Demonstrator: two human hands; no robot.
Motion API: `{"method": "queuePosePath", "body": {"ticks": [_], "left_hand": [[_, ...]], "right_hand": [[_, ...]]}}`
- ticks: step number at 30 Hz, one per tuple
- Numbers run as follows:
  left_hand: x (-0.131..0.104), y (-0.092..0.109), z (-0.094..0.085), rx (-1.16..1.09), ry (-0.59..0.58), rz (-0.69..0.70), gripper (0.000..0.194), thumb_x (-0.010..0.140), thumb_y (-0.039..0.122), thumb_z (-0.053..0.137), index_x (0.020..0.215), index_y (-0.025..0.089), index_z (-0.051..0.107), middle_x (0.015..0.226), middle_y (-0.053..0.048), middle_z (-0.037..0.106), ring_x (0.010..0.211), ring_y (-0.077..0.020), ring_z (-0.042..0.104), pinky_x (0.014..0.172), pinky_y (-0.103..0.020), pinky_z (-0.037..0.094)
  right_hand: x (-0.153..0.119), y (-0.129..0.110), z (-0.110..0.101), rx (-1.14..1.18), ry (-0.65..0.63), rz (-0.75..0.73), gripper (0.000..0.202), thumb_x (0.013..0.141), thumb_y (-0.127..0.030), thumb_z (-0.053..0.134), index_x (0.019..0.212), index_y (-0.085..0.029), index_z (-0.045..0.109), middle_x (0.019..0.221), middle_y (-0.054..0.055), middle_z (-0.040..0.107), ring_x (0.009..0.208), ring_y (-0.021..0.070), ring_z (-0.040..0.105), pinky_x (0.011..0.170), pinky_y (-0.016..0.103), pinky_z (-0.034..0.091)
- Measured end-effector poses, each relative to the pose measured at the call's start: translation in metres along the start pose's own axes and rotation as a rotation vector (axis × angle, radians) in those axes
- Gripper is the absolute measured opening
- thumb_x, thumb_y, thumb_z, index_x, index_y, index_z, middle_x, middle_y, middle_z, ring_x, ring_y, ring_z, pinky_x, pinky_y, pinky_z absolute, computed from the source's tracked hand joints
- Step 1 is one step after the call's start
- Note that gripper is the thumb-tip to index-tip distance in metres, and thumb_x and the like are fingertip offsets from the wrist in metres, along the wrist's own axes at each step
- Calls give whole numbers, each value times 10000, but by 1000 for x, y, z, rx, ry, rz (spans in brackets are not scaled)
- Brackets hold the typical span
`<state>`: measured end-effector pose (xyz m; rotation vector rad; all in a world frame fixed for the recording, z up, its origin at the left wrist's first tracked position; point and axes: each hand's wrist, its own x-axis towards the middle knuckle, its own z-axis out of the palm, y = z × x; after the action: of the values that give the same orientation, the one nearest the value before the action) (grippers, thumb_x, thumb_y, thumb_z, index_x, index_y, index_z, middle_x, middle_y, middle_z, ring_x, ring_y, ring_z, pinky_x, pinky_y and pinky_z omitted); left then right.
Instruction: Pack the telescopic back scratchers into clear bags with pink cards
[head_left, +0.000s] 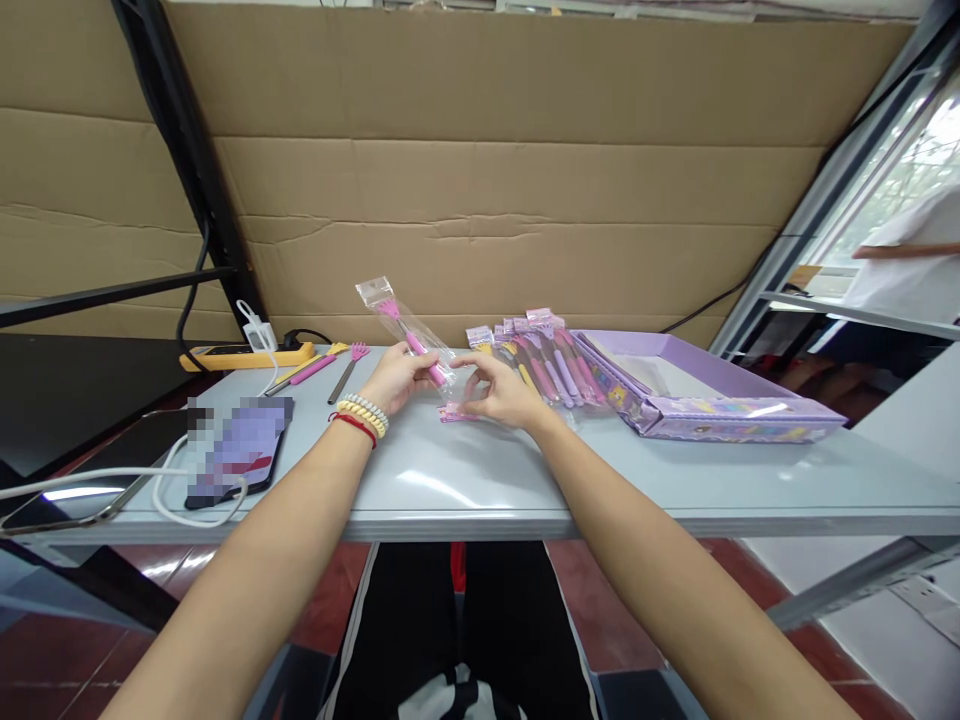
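Note:
A pink back scratcher [415,340], with a claw-like head and a short metal shaft, lies inside a clear plastic bag [373,291]. My left hand [400,378] is closed round its handle and the bag, and the head points up and to the left. At the lower end of the bag, my right hand [496,390] pinches the clear plastic between thumb and fingers. Under my right fingers a small pink printed piece [452,412] shows on the table. Just beyond my right hand is a row of bagged back scratchers [559,365] in pink, purple and yellow.
A purple open box [742,418] stands at the right. Unbagged back scratchers [315,368] lie at the left, near a yellow power strip [247,357]. A phone [240,455] with white cables rests at the left front. Cardboard [525,180] walls the back; a person stands far right.

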<state>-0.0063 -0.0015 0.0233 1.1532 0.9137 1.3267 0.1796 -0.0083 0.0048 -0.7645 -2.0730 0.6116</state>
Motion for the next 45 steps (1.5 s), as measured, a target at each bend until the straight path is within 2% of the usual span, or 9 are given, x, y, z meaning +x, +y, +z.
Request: {"method": "queuePosePath", "body": {"ticks": [3, 5, 11, 18, 21, 25, 35, 40, 45], "left_hand": [[0, -1, 0, -4, -27, 0, 119, 775, 136, 654, 793, 132, 536, 642, -15, 615, 565, -109, 590, 552, -241, 496], [-1, -2, 1, -1, -70, 5, 125, 764, 142, 666, 814, 127, 552, 676, -23, 628, 572, -103, 587, 552, -236, 494], [-5, -1, 6, 96, -94, 2, 240, 720, 149, 714, 847, 146, 510, 721, -24, 646, 574, -136, 614, 579, -315, 540], [-5, -2, 7, 212, -75, 96, 349, 744, 151, 709, 1004, 169, 476, 671, 2, 648, 531, -144, 618, 525, -282, 520], [-6, -2, 7, 244, -64, 108, 377, 738, 161, 724, 1017, 170, 471, 646, 16, 641, 523, -139, 615, 528, -272, 517], [-7, -2, 8, 245, -135, 73, 419, 709, 207, 766, 1003, 175, 470, 607, 23, 631, 516, -162, 625, 530, -300, 524], [-10, -3, 10, 215, -244, 39, 466, 720, 350, 760, 1035, 171, 467, 654, -6, 643, 598, -189, 660, 590, -344, 558], [-12, -3, 9, 214, -339, 80, 679, 595, 280, 849, 1121, 170, 435, 758, -34, 685, 702, -206, 681, 689, -376, 561], [-8, -3, 5, 227, -338, 109, 692, 591, 260, 842, 1145, 163, 440, 706, -6, 666, 637, -176, 657, 646, -333, 541]], "right_hand": [[2, 2, 0, -88, 38, -49, 180, 675, -208, 746, 847, -179, 700, 1143, 81, 556, 794, 132, 587, 741, 292, 490], [3, 3, -1, -96, 50, -52, 80, 696, -234, 741, 751, -182, 716, 1126, 84, 569, 885, 165, 589, 791, 309, 477], [5, 3, -3, 98, -7, -7, 200, 651, -378, 795, 675, -189, 736, 1102, 81, 624, 1064, 232, 568, 904, 351, 422], [7, 5, -1, 108, -48, 26, 206, 667, -384, 765, 675, -180, 741, 904, 60, 673, 942, 216, 590, 880, 345, 419], [7, 5, -1, 74, -60, 29, 218, 714, -387, 716, 709, -171, 743, 788, 50, 664, 836, 192, 581, 787, 319, 431], [7, 2, -1, 46, -20, 37, 241, 712, -394, 700, 708, -154, 722, 708, 39, 639, 680, 146, 529, 650, 280, 414], [8, -6, -2, -10, 56, 198, 279, 671, -409, 657, 585, -147, 616, 531, -20, 513, 543, 95, 425, 527, 237, 320], [8, -8, -3, -44, 108, 272, 275, 679, -384, 646, 549, -152, 575, 513, -28, 482, 530, 91, 404, 519, 240, 299], [7, -4, -1, 21, 83, 219, 303, 722, -425, 625, 605, -155, 556, 522, -35, 468, 515, 86, 395, 512, 240, 295]]}}
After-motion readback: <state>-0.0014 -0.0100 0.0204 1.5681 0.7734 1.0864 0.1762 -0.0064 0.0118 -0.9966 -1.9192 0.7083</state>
